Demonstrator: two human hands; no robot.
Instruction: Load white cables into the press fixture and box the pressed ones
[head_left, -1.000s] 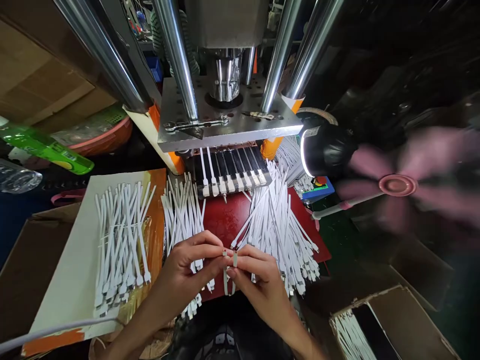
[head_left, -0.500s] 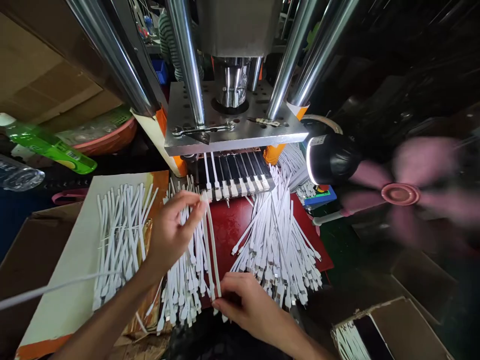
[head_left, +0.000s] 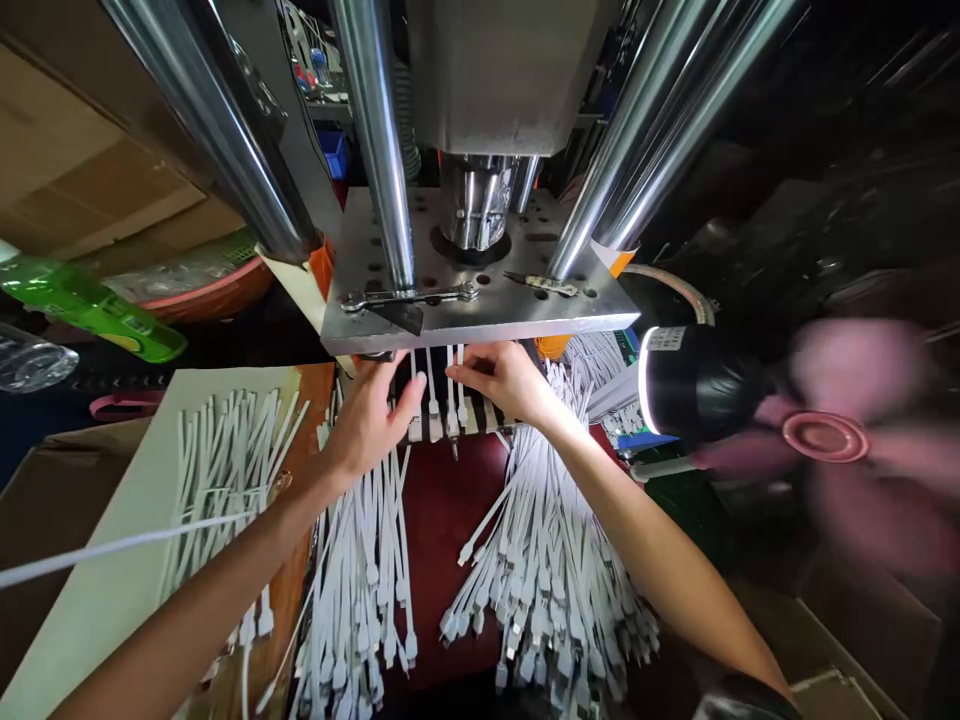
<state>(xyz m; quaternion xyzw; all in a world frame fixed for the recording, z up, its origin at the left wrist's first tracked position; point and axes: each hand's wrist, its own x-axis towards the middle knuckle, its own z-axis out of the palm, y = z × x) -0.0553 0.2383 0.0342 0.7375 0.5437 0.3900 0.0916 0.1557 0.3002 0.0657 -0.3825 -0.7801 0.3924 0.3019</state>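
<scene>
Both hands reach under the steel press plate [head_left: 480, 300] to the black slotted fixture [head_left: 439, 400], which holds white cable pieces. My left hand [head_left: 371, 420] lies on the fixture's left end, its thumb pressing a white piece into a slot. My right hand [head_left: 499, 375] pinches a white cable piece [head_left: 459, 385] over the middle slots. Piles of white cable pieces lie below: one pile [head_left: 367, 570] under my left wrist, a bigger one [head_left: 540, 560] under my right forearm, on the red mat [head_left: 442, 500].
A third heap of white cables [head_left: 217, 470] lies on a pale board at the left. A lit black lamp [head_left: 697, 385] and a spinning pink fan [head_left: 825, 437] are at the right. Chrome press columns [head_left: 375, 140] rise above. A green bottle [head_left: 90, 310] and cardboard boxes are at the left.
Both hands rose from the front of the mat, where they held cable pieces together, to the fixture under the press plate. The camera moved closer to the press.
</scene>
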